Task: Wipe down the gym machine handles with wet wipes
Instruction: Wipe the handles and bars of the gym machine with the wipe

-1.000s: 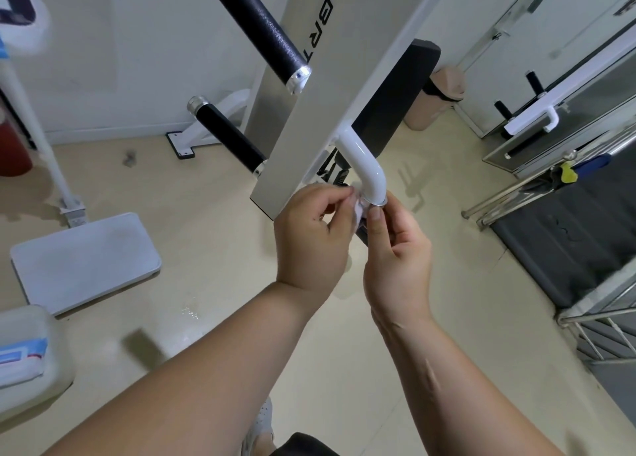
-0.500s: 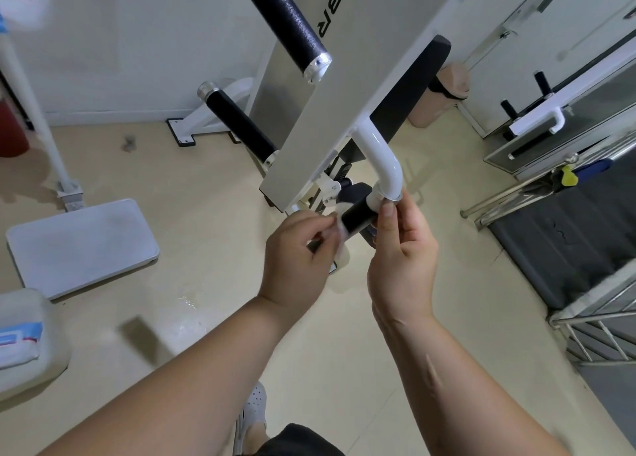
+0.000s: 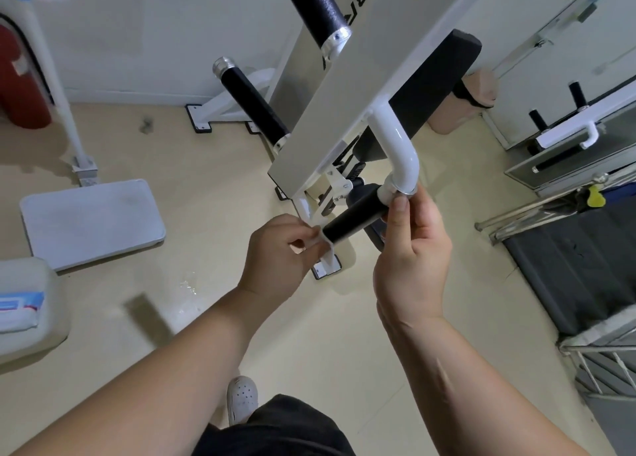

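Our left hand (image 3: 278, 259) pinches a small white wet wipe (image 3: 326, 249) between thumb and curled fingers, pressed to the near end of the black foam handle (image 3: 354, 214). Our right hand (image 3: 413, 245) rests its thumb (image 3: 399, 211) on the far end of the same grip, where it meets the glossy white bent tube (image 3: 395, 146); its other fingers curl loosely behind, holding nothing that we can see. The handle runs slantwise between both hands. Far left, a white footplate (image 3: 89, 221) lies on the beige floor (image 3: 309, 335).
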Motion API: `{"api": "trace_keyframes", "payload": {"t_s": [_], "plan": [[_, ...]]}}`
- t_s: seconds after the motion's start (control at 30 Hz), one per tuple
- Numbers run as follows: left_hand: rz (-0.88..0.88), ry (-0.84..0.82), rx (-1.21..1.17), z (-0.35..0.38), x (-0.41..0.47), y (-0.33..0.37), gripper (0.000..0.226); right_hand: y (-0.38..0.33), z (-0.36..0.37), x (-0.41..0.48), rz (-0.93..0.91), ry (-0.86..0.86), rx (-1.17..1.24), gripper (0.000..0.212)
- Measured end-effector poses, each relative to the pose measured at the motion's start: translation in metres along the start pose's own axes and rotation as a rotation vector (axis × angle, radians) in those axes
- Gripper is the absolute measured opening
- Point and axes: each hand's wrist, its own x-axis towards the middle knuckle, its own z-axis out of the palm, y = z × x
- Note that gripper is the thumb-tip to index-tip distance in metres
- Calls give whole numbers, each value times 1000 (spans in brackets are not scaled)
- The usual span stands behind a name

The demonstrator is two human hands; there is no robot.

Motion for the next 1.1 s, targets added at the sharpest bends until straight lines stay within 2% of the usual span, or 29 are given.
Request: {"api": "trace_keyframes", "payload": {"t_s": [0.1, 0.17, 0.3, 0.37, 0.43, 0.5, 0.6, 0.7, 0.93, 1.0, 1.1], "plan": [[82, 68, -70, 6, 8, 27, 5, 2, -3, 3, -51, -35, 37, 23], [67, 97, -61, 9, 6, 15, 2, 5, -3, 5, -72, -67, 51, 23], [-182, 117, 52, 22, -21, -42, 4, 15, -9, 15, -96, -105, 97, 28], [-299, 65, 15, 37, -31, -49, 11, 17, -15, 23, -112, -140, 125, 30], [-357, 71, -28, 52, -33, -41, 21, 19, -19, 31, -129, -200, 145, 23], [-455, 183, -94, 62, -32, -36, 23, 21, -21, 37, -152, -265, 141, 13], [-574, 437, -265, 62, -32, -35, 16, 25, -21, 43, -164, -321, 171, 9], [-525, 632, -323, 51, -27, -20, 21, 29, -22, 44, -164, -359, 212, 13], [-120, 554, -136, 69, -27, 19, 14, 31, -24, 48, -262, -356, 205, 8], [-94, 533, -122, 75, -32, 15, 14, 33, -26, 51, -270, -346, 208, 9], [-171, 513, -181, 75, -27, 8, 15, 35, -28, 57, -273, -362, 211, 10]]}}
